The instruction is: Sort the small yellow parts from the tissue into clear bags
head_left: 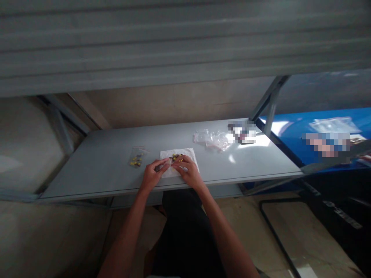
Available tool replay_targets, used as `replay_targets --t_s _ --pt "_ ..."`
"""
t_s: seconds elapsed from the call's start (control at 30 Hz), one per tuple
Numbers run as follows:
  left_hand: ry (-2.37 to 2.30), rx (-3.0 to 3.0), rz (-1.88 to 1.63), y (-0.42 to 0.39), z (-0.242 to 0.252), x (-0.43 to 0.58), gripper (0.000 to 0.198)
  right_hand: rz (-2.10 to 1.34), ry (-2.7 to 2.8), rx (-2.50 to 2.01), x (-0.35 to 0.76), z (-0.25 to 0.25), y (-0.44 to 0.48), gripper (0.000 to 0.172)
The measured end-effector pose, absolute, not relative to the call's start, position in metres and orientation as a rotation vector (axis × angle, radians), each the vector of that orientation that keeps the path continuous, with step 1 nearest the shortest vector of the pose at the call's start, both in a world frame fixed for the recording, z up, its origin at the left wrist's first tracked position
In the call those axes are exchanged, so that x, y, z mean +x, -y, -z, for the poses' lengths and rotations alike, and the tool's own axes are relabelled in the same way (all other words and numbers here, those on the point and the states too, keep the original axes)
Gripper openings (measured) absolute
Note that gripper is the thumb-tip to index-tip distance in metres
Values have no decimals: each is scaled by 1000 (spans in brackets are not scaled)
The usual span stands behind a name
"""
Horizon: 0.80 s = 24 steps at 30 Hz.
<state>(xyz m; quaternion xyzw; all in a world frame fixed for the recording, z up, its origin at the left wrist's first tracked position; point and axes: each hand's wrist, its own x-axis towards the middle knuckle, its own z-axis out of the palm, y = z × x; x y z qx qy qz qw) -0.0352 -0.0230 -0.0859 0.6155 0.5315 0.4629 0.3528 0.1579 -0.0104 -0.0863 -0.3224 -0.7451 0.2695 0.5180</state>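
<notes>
Nearest cam: bare L forearm [123, 243] and R forearm [228, 239], running up from lower frame past dark trousers [185, 235] to grey metal shelf [95, 166]. Landmark = white tissue sheet [179, 162], lying on shelf near its front edge. Small yellow + dark pcs [176, 157] in loose heap at centre of tissue; too small to ID at this res. L hand [155, 173] at tissue's L edge, R hand [189, 172] at its R side, both low, fingers curled in, tips converging on heap: not clenched, not released flat. Both appear to pinch something small, but fingers hide what; cannot tell. Just L of tissue: small clear bag [136, 157] w/ yellow + dark pcs inside, untouched. Behind and R of tissue, well apart from hands: crumpled clear poly bags [213, 139]; farther R, pixelated item [242, 131] and beyond it blue surface [359, 131]. Technique note: tips-only pinch, hands kept low directly over tissue, seems right for pcs this small; a dropped pc would likely land on sheet.
</notes>
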Motion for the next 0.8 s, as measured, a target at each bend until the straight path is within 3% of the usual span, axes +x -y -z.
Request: replay_targets --t_s 0.17,0.43,0.8 --pt "-1366 1399 -1329 22 93 -37 44 -542 1775 -959 157 88 13 27" --pt "-1311 1216 -1448 19 100 -39 47 -228 2038 -1267 148 90 17 20" --pt "-1368 1577 -1220 24 87 -34 39 -627 1713 -927 158 85 15 13"
